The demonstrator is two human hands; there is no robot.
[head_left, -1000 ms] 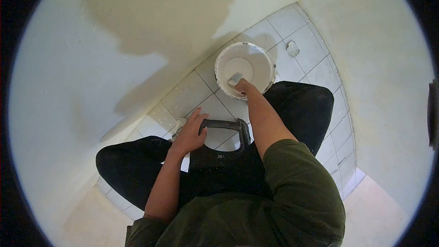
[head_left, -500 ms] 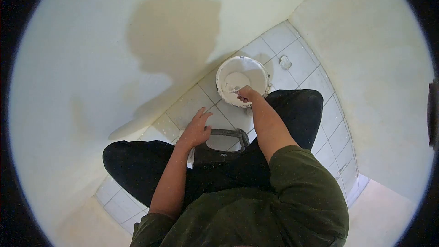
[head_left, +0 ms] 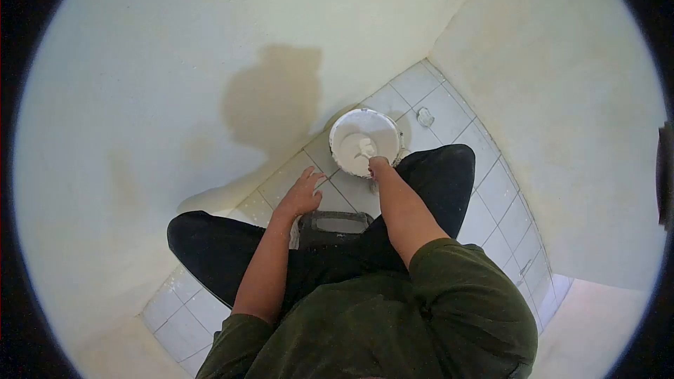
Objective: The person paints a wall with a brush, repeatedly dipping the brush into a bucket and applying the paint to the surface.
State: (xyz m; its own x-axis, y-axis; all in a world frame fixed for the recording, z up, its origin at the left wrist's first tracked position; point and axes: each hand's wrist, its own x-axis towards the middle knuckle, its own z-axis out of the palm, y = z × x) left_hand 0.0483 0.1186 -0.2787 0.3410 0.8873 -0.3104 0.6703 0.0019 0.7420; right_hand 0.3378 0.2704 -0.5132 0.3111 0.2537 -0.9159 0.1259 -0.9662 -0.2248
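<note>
A round white bucket (head_left: 335,142) with a paint-smeared rim stands on the tiled floor, close to the wall. White paint (head_left: 349,146) lies in its bottom. My right hand (head_left: 379,166) is at the bucket's near rim, closed around the handle of what looks like a paintbrush (head_left: 366,147), its head coated white and inside the bucket. To the left, my left hand (head_left: 302,195) hovers above the floor, with its fingers apart and nothing in it. Below that hand, between my legs, shows a dark stool (head_left: 330,237) with an opening in its front.
Pale walls meet in a corner (head_left: 428,56) beyond the bucket. A small whitish lump (head_left: 425,117) lies on the floor tiles (head_left: 414,91) right of the bucket. My bent knees (head_left: 439,168) flank the stool, the right one close to the bucket. White specks mark the tiles near the left wall.
The view has tilted up a little, so the bucket sits lower in it. In the bucket, the paintbrush's white head has turned to point away from me. My left hand has hardly moved.
</note>
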